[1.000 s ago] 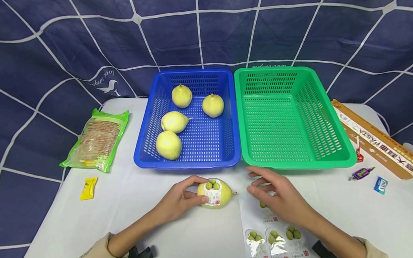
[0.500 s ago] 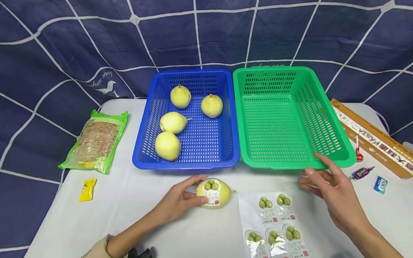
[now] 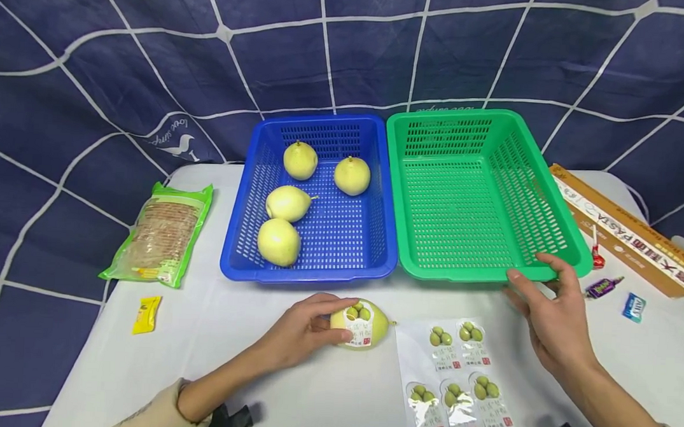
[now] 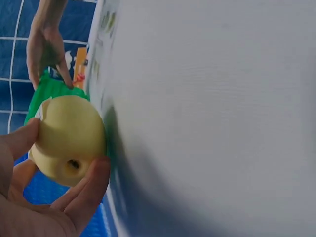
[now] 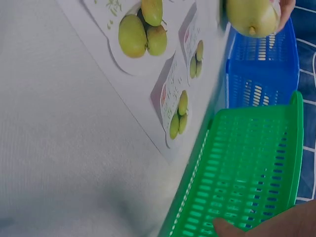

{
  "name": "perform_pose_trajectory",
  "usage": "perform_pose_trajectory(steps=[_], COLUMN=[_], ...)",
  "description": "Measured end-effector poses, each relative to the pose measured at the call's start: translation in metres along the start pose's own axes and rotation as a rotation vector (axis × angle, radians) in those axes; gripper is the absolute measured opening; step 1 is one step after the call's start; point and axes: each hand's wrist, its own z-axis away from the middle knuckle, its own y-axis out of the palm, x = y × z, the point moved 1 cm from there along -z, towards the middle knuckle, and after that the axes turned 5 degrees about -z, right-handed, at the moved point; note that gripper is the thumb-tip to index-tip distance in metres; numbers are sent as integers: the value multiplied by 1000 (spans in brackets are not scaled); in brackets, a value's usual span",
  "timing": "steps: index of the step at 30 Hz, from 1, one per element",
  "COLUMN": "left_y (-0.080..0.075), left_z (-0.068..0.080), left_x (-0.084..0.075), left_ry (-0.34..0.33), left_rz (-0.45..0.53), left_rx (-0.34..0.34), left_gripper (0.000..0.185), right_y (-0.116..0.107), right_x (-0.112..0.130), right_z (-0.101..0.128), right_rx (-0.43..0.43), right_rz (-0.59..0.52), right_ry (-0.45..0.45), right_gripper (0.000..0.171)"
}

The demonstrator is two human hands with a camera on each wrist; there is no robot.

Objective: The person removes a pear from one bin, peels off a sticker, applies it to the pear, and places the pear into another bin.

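Observation:
My left hand (image 3: 308, 330) grips a pale yellow pear (image 3: 380, 323) lying on its side, stem to the right, with a white pear-picture sticker (image 3: 359, 335) on it. Up close in the left wrist view, fingers and thumb surround the pear (image 4: 71, 131) near its hollow end. At the front right corner of the green basket (image 3: 454, 272), my right hand (image 3: 558, 312) holds the rim, some fingertips over the inner side and others outside. Between the hands lies a sticker sheet (image 3: 410, 363) with several pear labels.
A blue basket (image 3: 307, 276) with several pears stands left of the green one. On the left lie a bagged food pack (image 3: 166, 231) and a yellow packet (image 3: 146, 314). A pasta box (image 3: 628, 232), lollipop (image 3: 597, 253), purple candy (image 3: 602, 286) and blue packet (image 3: 634, 307) lie right.
My right hand has moved right, from above the sticker sheet to the green basket's front right rim, uncovering the upper labels. My left hand keeps the pear, which has shifted slightly right.

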Motion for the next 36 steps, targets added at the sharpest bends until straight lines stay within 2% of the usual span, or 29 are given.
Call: perform_pose_trajectory(steps=[4,7,10,14,18,22,25,28,32,36], left_y=[0,-2,-7,-12,-13,-8,-4,0,-1,-2], left_z=[-6,-15,-29,-58,-101,-153,-194,-230,-265,-286], left_x=[-18,-40,-68,-102,-124,-135,-136,-135,-135,-133], left_ry=[15,50,70,69,35,-21,-84,-176,-294,-368], left_rz=[70,98,54,-52,-169,-291,-298,-211,-171,-288], left_rx=[101,181,241,255,207,135,87,29,-49,-104], left_gripper=[51,52,52,54,67,80,78,66,53,52], right_y=[3,6,7,6,5,3,1,-1,-2,-2], right_x=[0,-2,-3,-4,-6,-8,-9,-12,-14,-15], right_z=[1,1,1,0,0,-1,0,0,2,3], right_rx=[-49,-60,-58,-53,-70,-101,-115,-116,-123,-146], right_rz=[-60,-110,-107,-77,-84,-77,-58,-59,-69,-69], right_ry=[4,-18,-40,-47,-40,-38,-42,-42,-41,-49], right_gripper=[54,55,57,59,58,58,58,58,57,57])
